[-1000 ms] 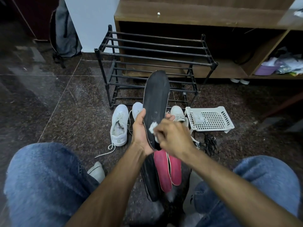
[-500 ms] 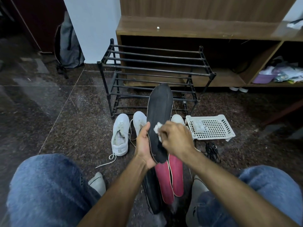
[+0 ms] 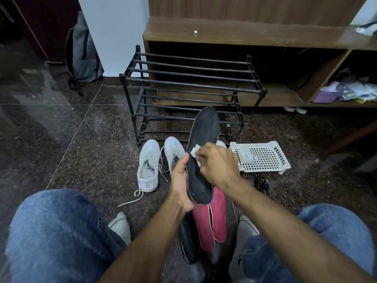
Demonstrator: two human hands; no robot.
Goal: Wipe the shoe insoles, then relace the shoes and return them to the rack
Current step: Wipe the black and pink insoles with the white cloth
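Note:
My left hand (image 3: 179,180) grips the heel end of a black insole (image 3: 204,131), holding it upright in front of me. My right hand (image 3: 217,165) pinches a small white wipe (image 3: 194,149) and presses it against the middle of that insole. Two red insoles (image 3: 218,217) and another black insole (image 3: 188,242) lie on the floor between my knees. Two white shoes (image 3: 148,166) with loose laces stand before the black shoe rack (image 3: 191,86); a third white shoe (image 3: 221,143) is mostly hidden behind my hands.
A white perforated tray (image 3: 263,158) holding a few white wipes sits right of the shoes, with dark laces (image 3: 262,181) beside it. A wooden shelf unit (image 3: 244,31) stands behind the rack. A grey backpack (image 3: 83,52) leans at the back left. My feet flank the insoles.
The right hand with the wipe has slid a little along the black insole. The insole and both hands sit lower in view as my head has tilted.

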